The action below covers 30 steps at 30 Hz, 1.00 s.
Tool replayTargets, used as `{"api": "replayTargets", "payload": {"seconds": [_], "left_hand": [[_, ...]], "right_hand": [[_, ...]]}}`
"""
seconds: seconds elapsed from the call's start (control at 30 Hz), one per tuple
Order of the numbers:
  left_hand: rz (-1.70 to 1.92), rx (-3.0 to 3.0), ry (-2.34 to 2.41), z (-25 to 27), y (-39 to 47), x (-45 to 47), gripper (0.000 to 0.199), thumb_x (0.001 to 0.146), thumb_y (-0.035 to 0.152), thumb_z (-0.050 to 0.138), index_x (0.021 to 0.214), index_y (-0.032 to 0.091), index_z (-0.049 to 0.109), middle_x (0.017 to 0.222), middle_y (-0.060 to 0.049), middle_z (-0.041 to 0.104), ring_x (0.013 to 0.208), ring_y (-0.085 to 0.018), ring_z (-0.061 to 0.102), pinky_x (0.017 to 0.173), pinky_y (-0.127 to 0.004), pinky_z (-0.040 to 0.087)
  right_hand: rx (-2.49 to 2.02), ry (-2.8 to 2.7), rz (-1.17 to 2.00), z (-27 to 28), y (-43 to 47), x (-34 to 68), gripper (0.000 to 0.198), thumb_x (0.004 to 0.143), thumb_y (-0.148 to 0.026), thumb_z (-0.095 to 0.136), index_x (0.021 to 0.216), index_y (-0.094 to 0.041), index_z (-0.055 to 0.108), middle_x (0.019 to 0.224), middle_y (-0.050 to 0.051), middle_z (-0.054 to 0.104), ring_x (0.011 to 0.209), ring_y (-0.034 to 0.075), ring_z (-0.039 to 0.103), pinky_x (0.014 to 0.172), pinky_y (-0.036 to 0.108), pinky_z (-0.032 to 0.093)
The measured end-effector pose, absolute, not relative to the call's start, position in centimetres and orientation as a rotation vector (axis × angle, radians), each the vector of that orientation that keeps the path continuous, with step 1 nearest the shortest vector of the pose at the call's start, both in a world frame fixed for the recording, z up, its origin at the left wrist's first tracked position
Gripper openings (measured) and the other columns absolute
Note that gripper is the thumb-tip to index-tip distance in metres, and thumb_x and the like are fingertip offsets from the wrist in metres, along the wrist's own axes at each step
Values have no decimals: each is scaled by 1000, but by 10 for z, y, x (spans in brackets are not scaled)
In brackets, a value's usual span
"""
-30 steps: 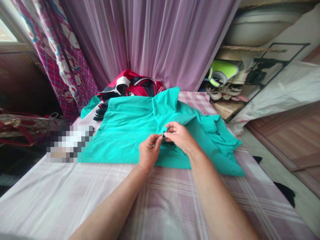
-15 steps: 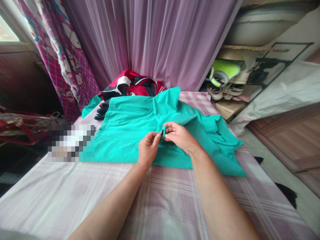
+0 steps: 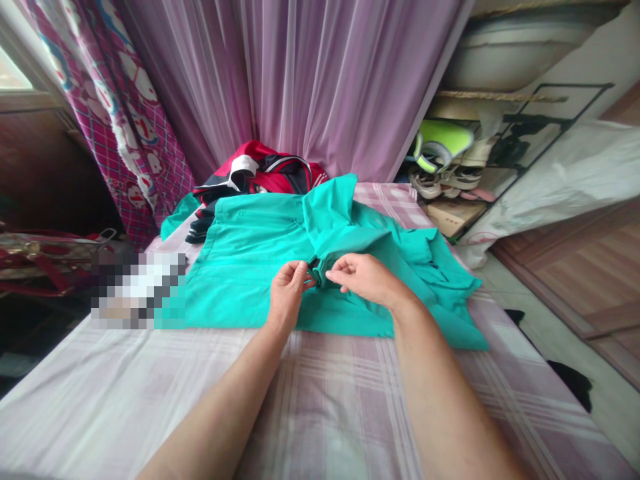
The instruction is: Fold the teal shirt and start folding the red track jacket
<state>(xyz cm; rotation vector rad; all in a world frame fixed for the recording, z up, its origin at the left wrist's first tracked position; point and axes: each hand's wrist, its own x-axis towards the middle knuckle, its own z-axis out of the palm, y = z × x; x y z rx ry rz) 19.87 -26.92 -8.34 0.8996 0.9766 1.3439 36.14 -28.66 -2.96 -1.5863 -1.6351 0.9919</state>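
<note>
Your left hand [image 3: 287, 290] has its grip closed, thumb to finger, on an edge of the teal garment [image 3: 250, 233], apparently steadying the dark fold [image 3: 315, 267]. Your right hand [image 3: 363, 277] curls nearly closed just beside it; I cannot tell whether that grip holds fabric. The garment lies on the checked cloth [image 3: 125, 387], probably spread for two-handed reach. Red and black clothes [image 3: 280, 180] sit piled behind, seemingly out of your way.
</note>
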Motion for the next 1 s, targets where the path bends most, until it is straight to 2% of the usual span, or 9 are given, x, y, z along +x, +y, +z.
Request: {"api": "replayTargets", "payload": {"seconds": [0.07,0.17,0.3,0.6,0.87,1.0], "left_hand": [[1330,907,956,-83,-271,199,55,56,66,84,77,19,64,70,5,61,67,-10,62,67,-25,56],[1314,921,929,-81,-273,200,55,55,65,86,76,18,64,70,5,61,67,-9,61,66,-24,56],[1306,883,926,-80,-273,200,57,53,66,86,76,18,64,65,6,59,62,-8,59,64,-23,55],[1280,807,921,-79,-273,201,59,49,65,88,74,18,63,61,6,59,59,-8,58,62,-22,54],[1284,838,912,-82,-272,199,52,56,60,87,75,18,65,62,4,62,60,-10,60,65,-25,55],[1326,1001,925,-84,-272,198,44,65,59,82,80,19,73,73,0,71,68,-12,64,72,-28,56]], "right_hand": [[-1643,-1724,810,-27,-289,352,24,80,-42,72,75,-20,66,72,3,71,67,17,65,59,25,46],[-1739,-1788,609,-24,-289,343,27,84,-40,67,65,-21,62,69,3,70,67,17,64,60,26,44],[-1635,-1800,746,-28,-286,347,23,85,-32,62,66,-21,58,69,1,71,62,14,64,58,23,43],[-1472,-1695,995,-38,-281,358,19,82,-32,62,68,-21,58,67,1,69,58,14,64,54,23,48],[-1419,-1663,1092,-38,-280,358,14,82,-27,62,70,-20,59,69,1,70,63,14,67,57,22,48],[-1417,-1713,1074,-37,-281,359,8,83,-23,59,77,-20,62,70,1,70,67,16,69,59,23,49]]}}
